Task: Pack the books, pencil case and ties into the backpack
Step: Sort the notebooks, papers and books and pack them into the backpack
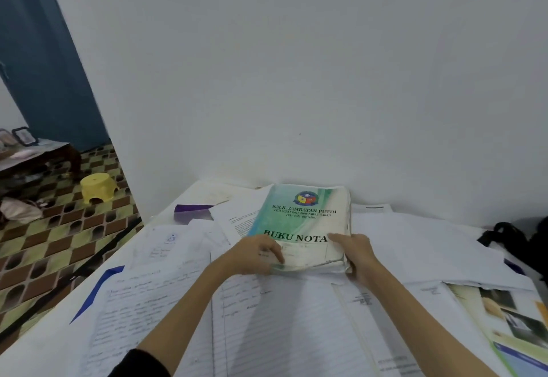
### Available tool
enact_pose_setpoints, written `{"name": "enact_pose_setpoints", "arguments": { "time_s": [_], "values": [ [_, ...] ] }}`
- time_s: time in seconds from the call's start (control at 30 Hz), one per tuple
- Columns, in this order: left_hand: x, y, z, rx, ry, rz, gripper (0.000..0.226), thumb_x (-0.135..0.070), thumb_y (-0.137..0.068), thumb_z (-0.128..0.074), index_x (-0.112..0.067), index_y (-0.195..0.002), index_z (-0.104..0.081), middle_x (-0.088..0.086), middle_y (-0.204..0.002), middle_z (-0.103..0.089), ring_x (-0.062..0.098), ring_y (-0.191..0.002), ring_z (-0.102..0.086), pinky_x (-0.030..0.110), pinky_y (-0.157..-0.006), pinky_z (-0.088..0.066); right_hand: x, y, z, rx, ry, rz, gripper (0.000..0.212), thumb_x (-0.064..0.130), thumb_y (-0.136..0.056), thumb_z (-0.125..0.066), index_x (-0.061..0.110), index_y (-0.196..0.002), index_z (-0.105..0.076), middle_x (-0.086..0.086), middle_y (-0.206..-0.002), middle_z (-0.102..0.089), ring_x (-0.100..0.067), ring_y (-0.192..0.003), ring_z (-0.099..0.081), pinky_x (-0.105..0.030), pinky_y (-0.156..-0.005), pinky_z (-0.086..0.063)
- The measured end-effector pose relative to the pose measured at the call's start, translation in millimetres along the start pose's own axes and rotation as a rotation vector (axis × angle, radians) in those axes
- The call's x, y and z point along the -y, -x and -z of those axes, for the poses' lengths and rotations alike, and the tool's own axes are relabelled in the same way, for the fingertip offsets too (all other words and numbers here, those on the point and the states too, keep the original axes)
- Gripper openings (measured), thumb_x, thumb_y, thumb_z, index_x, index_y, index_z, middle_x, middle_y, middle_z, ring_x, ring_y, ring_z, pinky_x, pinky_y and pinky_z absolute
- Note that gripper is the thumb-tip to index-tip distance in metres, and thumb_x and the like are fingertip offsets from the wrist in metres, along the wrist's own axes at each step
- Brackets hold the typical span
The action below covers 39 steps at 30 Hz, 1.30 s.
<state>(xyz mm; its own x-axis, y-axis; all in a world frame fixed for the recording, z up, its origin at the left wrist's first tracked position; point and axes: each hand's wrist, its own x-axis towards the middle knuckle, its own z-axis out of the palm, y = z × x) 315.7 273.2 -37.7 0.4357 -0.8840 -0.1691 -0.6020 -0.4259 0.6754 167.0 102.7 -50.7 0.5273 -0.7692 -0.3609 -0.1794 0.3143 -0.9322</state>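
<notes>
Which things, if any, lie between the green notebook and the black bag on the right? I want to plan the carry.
Only loose white papers lie flat on the table between the green notebook, held by both hands, and the black bag. Nothing upright blocks the way.

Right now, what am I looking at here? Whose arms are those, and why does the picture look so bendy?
The picture comes from one wide camera worn on a person's head, looking forward and down, which is why the edges bend. The two bare arms belong to that person. No machine is here.

The left hand and the right hand both grip the near end of a thick green-and-white notebook stack printed "BUKU NOTA". It lies on a white table covered with loose handwritten paper sheets. A black bag, maybe the backpack, sits at the far right edge. On the patterned floor to the left stands a small yellow plastic stool.
</notes>
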Motion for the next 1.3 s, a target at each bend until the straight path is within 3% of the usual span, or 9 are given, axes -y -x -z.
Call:
{"name": "enact_pose_setpoints", "arguments": {
  "time_s": [0.17, 0.33, 0.47, 0.6, 0.67, 0.8, 0.97, 1.1, 1.3],
  "values": [
    [5.6, -20.1, 8.5, -0.288, 0.155, 0.191, 0.03, -0.023, -0.088, -0.062, -0.019, -0.117, -0.057, 0.002, -0.127, -0.05, 0.016, -0.105, -0.048, 0.025, -0.084, -0.042, 10.4, 11.9, -2.6, -0.169, 0.711, 0.188, 0.028, 0.029, -0.085, -0.061, 0.005, -0.09, -0.049, -0.007, -0.089, -0.054, -0.026, -0.082, -0.051, -0.03, -0.064, -0.036],
    [15.1, -34.7, 13.7, -0.362, 0.25, 0.352, 0.057, -0.031, -0.088, -0.063, -0.012, -0.136, -0.037, 0.011, -0.121, -0.058, 0.024, -0.103, -0.056, 0.033, -0.084, -0.048, 9.6, 9.4, -0.9, -0.136, 0.834, 0.203, 0.029, 0.033, -0.088, -0.056, 0.006, -0.095, -0.045, -0.008, -0.095, -0.052, -0.026, -0.087, -0.047, -0.03, -0.07, -0.036],
    [10.0, -48.2, 24.5, -0.4, 0.359, 0.378, 0.06, -0.023, -0.082, -0.071, -0.004, -0.132, -0.045, 0.014, -0.123, -0.059, 0.028, -0.108, -0.059, 0.033, -0.086, -0.05, 16.7, 3.2, 2.0, -0.083, 0.748, 0.153, 0.027, 0.028, -0.084, -0.061, 0.008, -0.09, -0.044, -0.003, -0.085, -0.051, -0.018, -0.075, -0.048, -0.026, -0.055, -0.035],
    [-6.7, -52.1, 32.8, -0.154, 0.557, 0.37, 0.03, -0.016, -0.089, -0.063, 0.002, -0.111, -0.059, 0.012, -0.098, -0.07, 0.021, -0.08, -0.068, 0.027, -0.069, -0.058, 19.8, 0.0, 9.6, -0.102, 0.565, 0.09, 0.028, 0.021, -0.084, -0.065, 0.012, -0.073, -0.041, 0.0, -0.076, -0.047, -0.015, -0.07, -0.046, -0.023, -0.053, -0.033],
    [-10.6, -52.4, 30.7, -0.1, 0.543, 0.387, 0.026, -0.01, -0.091, -0.055, -0.002, -0.116, -0.052, 0.012, -0.105, -0.067, 0.024, -0.089, -0.066, 0.032, -0.075, -0.057, 19.1, -0.9, 8.9, -0.145, 0.517, 0.112, 0.023, 0.018, -0.083, -0.065, 0.01, -0.075, -0.045, -0.003, -0.078, -0.051, -0.02, -0.075, -0.05, -0.026, -0.054, -0.034],
    [-9.9, -47.4, 31.3, -0.169, 0.672, 0.342, 0.029, 0.003, -0.093, -0.047, -0.003, -0.121, -0.042, 0.018, -0.111, -0.06, 0.031, -0.092, -0.063, 0.043, -0.078, -0.055, 24.0, 3.6, 1.8, -0.189, 0.329, 0.251, 0.005, 0.006, -0.084, -0.057, 0.005, -0.088, -0.055, -0.006, -0.081, -0.058, -0.024, -0.078, -0.055, -0.029, -0.063, -0.04],
    [-24.7, -19.6, 55.3, -0.277, 1.005, 0.032, 0.028, 0.006, -0.091, -0.05, -0.016, -0.108, -0.046, 0.016, -0.107, -0.063, 0.031, -0.085, -0.066, 0.044, -0.069, -0.059, 48.6, 22.0, 4.3, -0.057, -0.001, 0.376, 0.026, -0.001, -0.086, -0.059, 0.015, -0.103, -0.048, -0.002, -0.089, -0.061, -0.016, -0.075, -0.058, -0.026, -0.064, -0.045],
    [-49.7, -1.0, 73.1, -0.263, 0.993, -0.176, 0.045, -0.003, -0.083, -0.061, -0.019, -0.123, -0.051, 0.008, -0.112, -0.069, 0.028, -0.098, -0.067, 0.039, -0.074, -0.059, 82.8, 35.2, 4.1, -0.024, -0.132, 0.463, 0.036, 0.016, -0.081, -0.072, 0.015, -0.106, -0.046, -0.003, -0.091, -0.066, -0.017, -0.075, -0.063, -0.029, -0.063, -0.048],
    [-71.1, 8.9, 72.0, -0.342, 0.964, -0.166, 0.054, -0.026, -0.073, -0.078, -0.011, -0.121, -0.058, 0.01, -0.11, -0.07, 0.029, -0.101, -0.067, 0.045, -0.088, -0.054, 92.6, 49.4, 3.7, 0.036, -0.05, 0.552, 0.023, 0.031, -0.076, -0.076, 0.019, -0.093, -0.066, 0.002, -0.09, -0.072, -0.008, -0.074, -0.067, -0.016, -0.057, -0.05]
  ]
}}
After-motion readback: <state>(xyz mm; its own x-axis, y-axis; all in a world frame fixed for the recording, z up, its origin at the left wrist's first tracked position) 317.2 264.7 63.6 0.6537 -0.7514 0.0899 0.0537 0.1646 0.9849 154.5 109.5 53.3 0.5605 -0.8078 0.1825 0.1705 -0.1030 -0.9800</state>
